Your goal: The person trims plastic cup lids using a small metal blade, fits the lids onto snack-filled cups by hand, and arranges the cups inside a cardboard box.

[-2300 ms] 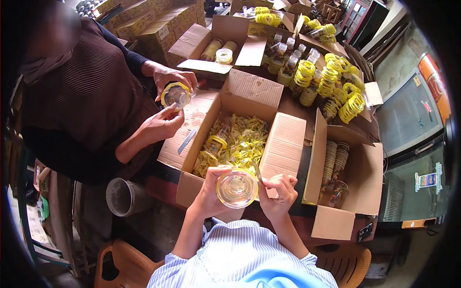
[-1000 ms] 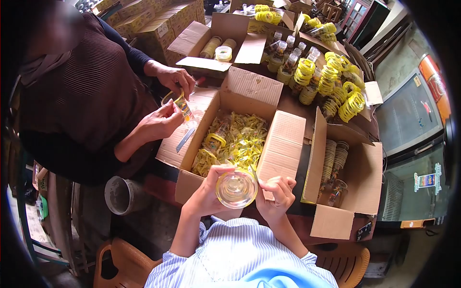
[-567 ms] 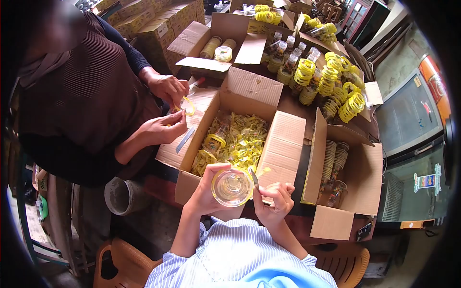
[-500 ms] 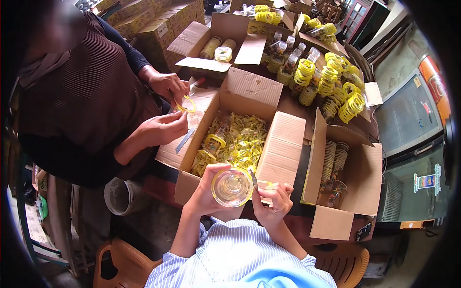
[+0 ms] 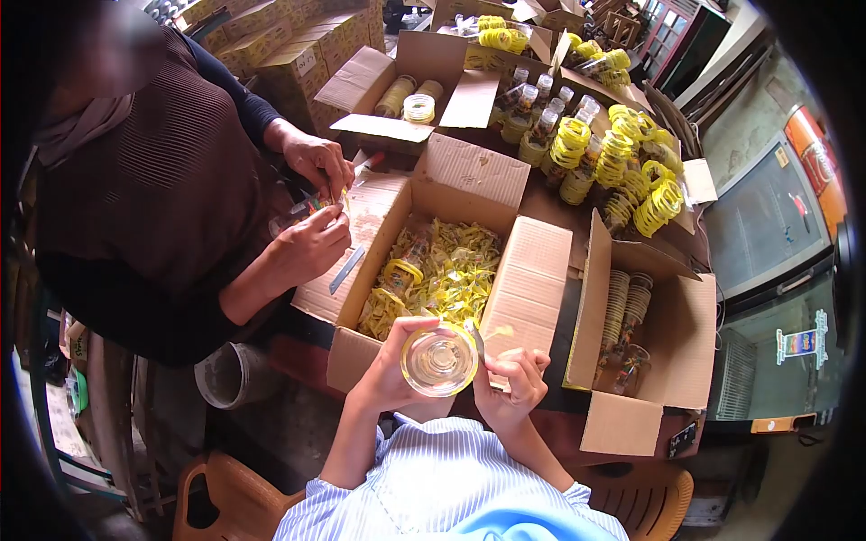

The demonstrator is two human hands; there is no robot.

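Dark table (image 5: 567, 302) crowded w/ open ctns. Nearest: L hand (image 5: 386, 371), grip closed round side of clear cup (image 5: 439, 362). R hand (image 5: 510, 388), grip pinching small blade (image 5: 479, 343) at cup's R edge; blurred yellow bit (image 5: 502, 333) just above. Cup's held at near side of centre ctn (image 5: 474, 167), which holds yellow scraps (image 5: 456, 257) & blocks the way to yellow-ringed cups (image 5: 570, 140). Its R flap (image 5: 528, 284) lies just past R hand. Right: ctn w/ cup stacks (image 5: 615, 311). Loose metal strip (image 5: 347, 270) on L flap (image 5: 374, 203), nr co-worker's hands (image 5: 311, 251), holding part-hidden item. Back: piled ctns (image 5: 311, 68).
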